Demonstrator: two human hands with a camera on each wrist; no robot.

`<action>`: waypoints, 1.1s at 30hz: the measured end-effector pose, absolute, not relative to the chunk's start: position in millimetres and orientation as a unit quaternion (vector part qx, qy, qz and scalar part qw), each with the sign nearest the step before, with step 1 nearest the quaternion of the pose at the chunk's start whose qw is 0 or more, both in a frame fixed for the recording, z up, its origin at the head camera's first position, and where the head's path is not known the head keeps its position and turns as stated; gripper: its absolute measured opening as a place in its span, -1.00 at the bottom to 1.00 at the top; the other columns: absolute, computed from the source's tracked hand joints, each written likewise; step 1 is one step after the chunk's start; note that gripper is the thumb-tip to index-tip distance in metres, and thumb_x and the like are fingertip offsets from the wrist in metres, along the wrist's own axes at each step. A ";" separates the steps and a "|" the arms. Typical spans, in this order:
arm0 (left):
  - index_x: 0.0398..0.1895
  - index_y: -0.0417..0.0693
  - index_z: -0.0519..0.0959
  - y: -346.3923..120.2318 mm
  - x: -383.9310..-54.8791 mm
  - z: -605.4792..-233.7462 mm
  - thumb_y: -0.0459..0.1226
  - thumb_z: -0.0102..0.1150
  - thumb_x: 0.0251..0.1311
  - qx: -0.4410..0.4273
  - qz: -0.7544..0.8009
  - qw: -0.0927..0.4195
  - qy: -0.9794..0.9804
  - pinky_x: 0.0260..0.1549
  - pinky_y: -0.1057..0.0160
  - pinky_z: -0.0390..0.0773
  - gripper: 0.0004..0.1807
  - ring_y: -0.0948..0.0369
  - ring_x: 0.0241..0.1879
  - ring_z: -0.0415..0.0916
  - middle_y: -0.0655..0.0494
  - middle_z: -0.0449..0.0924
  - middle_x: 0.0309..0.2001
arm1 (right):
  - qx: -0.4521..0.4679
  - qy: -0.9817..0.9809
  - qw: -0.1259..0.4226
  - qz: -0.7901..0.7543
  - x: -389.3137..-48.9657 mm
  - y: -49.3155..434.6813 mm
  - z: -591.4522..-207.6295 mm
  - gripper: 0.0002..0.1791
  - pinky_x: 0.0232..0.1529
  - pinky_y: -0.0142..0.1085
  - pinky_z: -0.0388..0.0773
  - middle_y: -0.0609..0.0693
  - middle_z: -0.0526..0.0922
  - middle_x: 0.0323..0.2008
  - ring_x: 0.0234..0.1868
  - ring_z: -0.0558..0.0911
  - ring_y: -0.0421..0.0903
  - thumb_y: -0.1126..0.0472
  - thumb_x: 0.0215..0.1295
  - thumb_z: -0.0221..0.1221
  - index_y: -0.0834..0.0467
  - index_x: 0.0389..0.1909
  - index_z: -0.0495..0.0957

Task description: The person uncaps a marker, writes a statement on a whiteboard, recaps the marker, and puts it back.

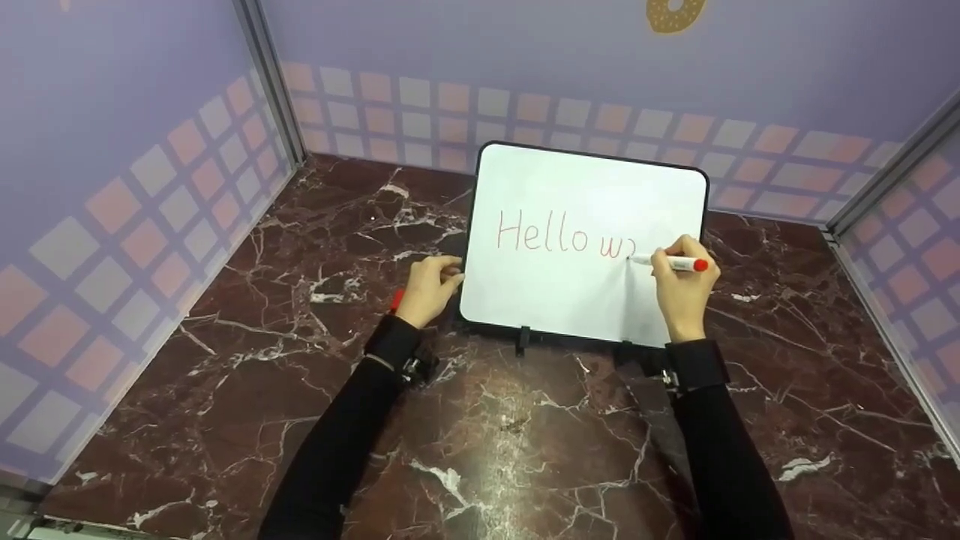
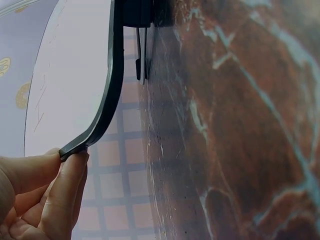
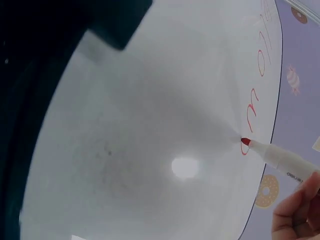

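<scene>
Board (image 1: 555, 296) is stood on tabletop (image 1: 247, 405) w/ blk foot (image 1: 523, 341) under its lower edge. Its L edge is pinched btwn thumb & fingers of L hand (image 1: 429, 291). Marker (image 1: 684, 263) is gripped in R hand (image 1: 686, 300), red tip touching Board's R half at a small curve (image 1: 634, 246) after "Hello w" (image 1: 548, 231), all written in red. Red item (image 1: 397, 301) is seen by L wrist; ID can't be told.

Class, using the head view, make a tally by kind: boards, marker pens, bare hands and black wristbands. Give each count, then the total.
Rectangular white board with black frame: 1
Slim white marker pen with red end: 1
Bare hands, left hand and right hand: 2
Black wristbands, left and right: 2
Total: 6
</scene>
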State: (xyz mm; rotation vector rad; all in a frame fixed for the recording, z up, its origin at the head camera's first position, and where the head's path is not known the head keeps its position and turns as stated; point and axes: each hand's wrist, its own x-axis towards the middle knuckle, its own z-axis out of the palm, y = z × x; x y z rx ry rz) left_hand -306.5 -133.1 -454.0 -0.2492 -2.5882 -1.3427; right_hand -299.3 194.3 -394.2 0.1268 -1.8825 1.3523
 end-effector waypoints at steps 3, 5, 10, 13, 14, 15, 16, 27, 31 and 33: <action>0.07 -0.45 0.58 -131.9 -307.3 -454.0 -0.46 0.18 0.28 -0.083 -0.456 0.106 -0.880 -0.24 0.12 0.74 -0.68 -0.08 -0.27 0.73 -0.32 0.71 -0.13 | 0.048 -0.736 0.390 0.551 -301.1 192.1 -392.3 -0.81 -0.62 -0.55 0.32 -0.30 0.50 -0.70 -0.67 0.49 -0.43 0.57 0.08 0.12 0.52 -0.65 0.36; 0.07 -0.46 0.58 -130.7 -307.5 -454.0 -0.46 0.18 0.28 -0.087 -0.456 0.106 -0.879 -0.25 0.12 0.74 -0.68 -0.08 -0.29 0.73 -0.32 0.71 -0.14 | 0.042 -0.735 0.390 0.554 -303.7 192.1 -391.4 -0.80 -0.59 -0.56 0.35 -0.31 0.50 -0.68 -0.64 0.50 -0.42 0.55 0.12 0.13 0.53 -0.62 0.36; 0.07 -0.47 0.57 -129.3 -307.1 -453.2 -0.46 0.18 0.29 -0.093 -0.459 0.104 -0.877 -0.25 0.12 0.74 -0.68 -0.09 -0.29 0.73 -0.33 0.70 -0.14 | 0.030 -0.722 0.405 0.560 -307.0 197.8 -389.1 -0.78 -0.55 -0.54 0.38 -0.28 0.49 -0.66 -0.61 0.52 -0.38 0.52 0.16 0.14 0.52 -0.60 0.36; 0.07 -0.46 0.57 -129.8 -307.1 -452.7 -0.46 0.18 0.28 -0.091 -0.460 0.103 -0.877 -0.25 0.12 0.74 -0.68 -0.09 -0.28 0.73 -0.33 0.70 -0.14 | 0.027 -0.701 0.411 0.583 -306.5 203.9 -388.9 -0.78 -0.59 -0.52 0.38 -0.25 0.50 -0.68 -0.65 0.54 -0.28 0.53 0.16 0.12 0.53 -0.59 0.33; 0.08 -0.46 0.57 -130.1 -306.8 -452.5 -0.46 0.18 0.28 -0.090 -0.459 0.101 -0.878 -0.24 0.12 0.74 -0.67 -0.09 -0.27 0.73 -0.33 0.70 -0.13 | 0.024 -0.697 0.412 0.586 -306.6 206.1 -389.3 -0.78 -0.60 -0.52 0.37 -0.25 0.49 -0.69 -0.66 0.54 -0.26 0.53 0.15 0.12 0.53 -0.60 0.33; 0.08 -0.45 0.57 -130.5 -306.8 -452.4 -0.45 0.18 0.29 -0.088 -0.457 0.100 -0.879 -0.23 0.12 0.74 -0.67 -0.08 -0.26 0.73 -0.33 0.70 -0.12 | 0.024 -0.694 0.412 0.589 -306.6 208.0 -389.6 -0.78 -0.60 -0.51 0.37 -0.25 0.50 -0.70 -0.66 0.55 -0.23 0.53 0.15 0.12 0.53 -0.60 0.33; 0.09 -0.45 0.57 -130.9 -306.8 -452.4 -0.45 0.18 0.29 -0.086 -0.455 0.098 -0.881 -0.23 0.12 0.74 -0.67 -0.08 -0.25 0.73 -0.33 0.70 -0.11 | 0.025 -0.693 0.412 0.591 -306.6 209.8 -389.7 -0.79 -0.61 -0.51 0.36 -0.25 0.50 -0.70 -0.67 0.55 -0.23 0.53 0.15 0.11 0.54 -0.59 0.33; 0.09 -0.45 0.57 -133.3 -306.6 -452.8 -0.45 0.18 0.29 -0.082 -0.456 0.098 -0.881 -0.23 0.13 0.74 -0.67 -0.09 -0.23 0.73 -0.33 0.70 -0.11 | 0.045 -0.716 0.400 0.570 -312.1 211.9 -393.4 -0.79 -0.58 -0.52 0.38 -0.29 0.52 -0.68 -0.64 0.55 -0.37 0.52 0.16 0.15 0.54 -0.60 0.38; 0.07 -0.44 0.58 -133.7 -306.8 -453.2 -0.45 0.19 0.28 -0.083 -0.457 0.103 -0.880 -0.24 0.13 0.74 -0.68 -0.08 -0.25 0.73 -0.32 0.70 -0.13 | 0.037 -0.722 0.406 0.559 -308.3 211.7 -393.7 -0.79 -0.60 -0.53 0.35 -0.29 0.49 -0.68 -0.66 0.51 -0.40 0.54 0.13 0.13 0.53 -0.63 0.37; 0.06 -0.45 0.58 -134.1 -307.1 -453.1 -0.46 0.19 0.28 -0.085 -0.456 0.105 -0.880 -0.24 0.12 0.74 -0.69 -0.08 -0.26 0.73 -0.32 0.71 -0.14 | 0.036 -0.722 0.402 0.562 -304.5 211.8 -393.9 -0.80 -0.64 -0.54 0.33 -0.30 0.48 -0.71 -0.69 0.50 -0.40 0.56 0.10 0.11 0.54 -0.65 0.35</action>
